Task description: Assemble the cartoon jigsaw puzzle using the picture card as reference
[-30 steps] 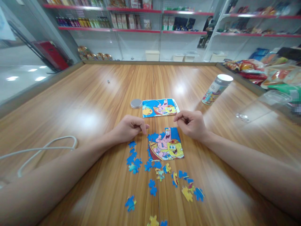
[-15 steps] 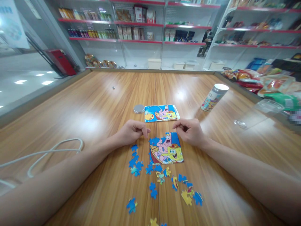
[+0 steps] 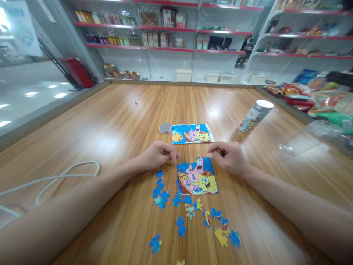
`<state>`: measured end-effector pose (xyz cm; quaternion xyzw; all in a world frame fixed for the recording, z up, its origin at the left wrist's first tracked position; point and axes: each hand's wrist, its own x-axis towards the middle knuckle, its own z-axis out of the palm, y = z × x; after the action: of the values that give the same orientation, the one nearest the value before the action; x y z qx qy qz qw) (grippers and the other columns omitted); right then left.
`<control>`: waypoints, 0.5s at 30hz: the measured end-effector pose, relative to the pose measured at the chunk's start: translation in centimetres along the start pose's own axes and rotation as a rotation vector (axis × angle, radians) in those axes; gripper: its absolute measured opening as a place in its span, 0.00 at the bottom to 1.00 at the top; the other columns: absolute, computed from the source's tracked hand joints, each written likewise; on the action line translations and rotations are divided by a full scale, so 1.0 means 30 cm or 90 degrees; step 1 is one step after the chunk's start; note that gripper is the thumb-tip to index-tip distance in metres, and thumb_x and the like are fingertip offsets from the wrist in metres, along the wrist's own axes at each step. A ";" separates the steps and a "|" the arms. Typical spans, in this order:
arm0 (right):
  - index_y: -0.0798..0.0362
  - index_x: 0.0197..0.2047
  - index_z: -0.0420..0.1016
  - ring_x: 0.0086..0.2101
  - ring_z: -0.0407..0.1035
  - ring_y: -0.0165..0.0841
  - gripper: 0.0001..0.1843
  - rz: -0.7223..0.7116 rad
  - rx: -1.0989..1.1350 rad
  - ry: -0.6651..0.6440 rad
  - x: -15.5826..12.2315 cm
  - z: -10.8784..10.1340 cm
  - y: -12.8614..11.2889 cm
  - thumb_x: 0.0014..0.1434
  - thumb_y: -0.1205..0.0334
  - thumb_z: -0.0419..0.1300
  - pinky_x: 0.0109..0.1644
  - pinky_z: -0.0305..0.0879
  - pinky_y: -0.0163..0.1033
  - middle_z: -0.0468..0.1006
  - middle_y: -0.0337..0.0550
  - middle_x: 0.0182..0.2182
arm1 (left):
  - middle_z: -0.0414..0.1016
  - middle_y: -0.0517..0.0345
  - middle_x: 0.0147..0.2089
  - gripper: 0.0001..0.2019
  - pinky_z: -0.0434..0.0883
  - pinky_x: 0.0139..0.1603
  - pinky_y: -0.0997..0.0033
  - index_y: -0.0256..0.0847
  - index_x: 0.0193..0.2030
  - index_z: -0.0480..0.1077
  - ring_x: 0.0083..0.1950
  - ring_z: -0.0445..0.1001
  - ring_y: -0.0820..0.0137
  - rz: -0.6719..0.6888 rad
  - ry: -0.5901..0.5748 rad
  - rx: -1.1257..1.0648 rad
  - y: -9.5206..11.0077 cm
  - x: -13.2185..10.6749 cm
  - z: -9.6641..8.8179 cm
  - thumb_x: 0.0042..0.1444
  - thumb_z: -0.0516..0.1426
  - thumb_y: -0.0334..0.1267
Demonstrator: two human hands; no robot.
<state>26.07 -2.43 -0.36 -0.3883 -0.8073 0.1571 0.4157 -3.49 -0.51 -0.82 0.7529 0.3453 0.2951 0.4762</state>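
A partly joined jigsaw puzzle lies flat on the table between my hands, showing a pink and a yellow cartoon figure in a boat. At its upper left corner is my left hand, fingers curled and index finger pointing down, with no piece visible in it. My right hand is by the upper right corner, its fingers bent in and nothing visible in them. Loose blue pieces lie left of the puzzle. Below it are more pieces, among them a yellow piece. Just beyond my hands lies the picture card.
A round metal lid sits left of the card. To the right stand a printed cylindrical can and a clear plastic container. A white cable loops at left. Bagged goods line the right edge; stocked shelves stand behind.
The whole view has shifted slightly, so things appear a little further right. Both hands keep nearly the same pose beside the puzzle.
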 end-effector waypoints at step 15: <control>0.54 0.31 0.78 0.16 0.53 0.23 0.09 0.012 0.003 -0.012 0.011 0.000 0.005 0.56 0.72 0.57 0.19 0.47 0.33 0.63 0.31 0.15 | 0.76 0.61 0.35 0.19 0.59 0.29 0.74 0.45 0.53 0.71 0.34 0.74 0.70 -0.149 -0.327 0.549 0.323 -0.092 -0.123 0.54 0.66 0.36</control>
<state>26.03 -2.09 -0.27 -0.3937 -0.8068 0.1667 0.4078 -5.65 -3.81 9.16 0.8853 0.3896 -0.1236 0.2218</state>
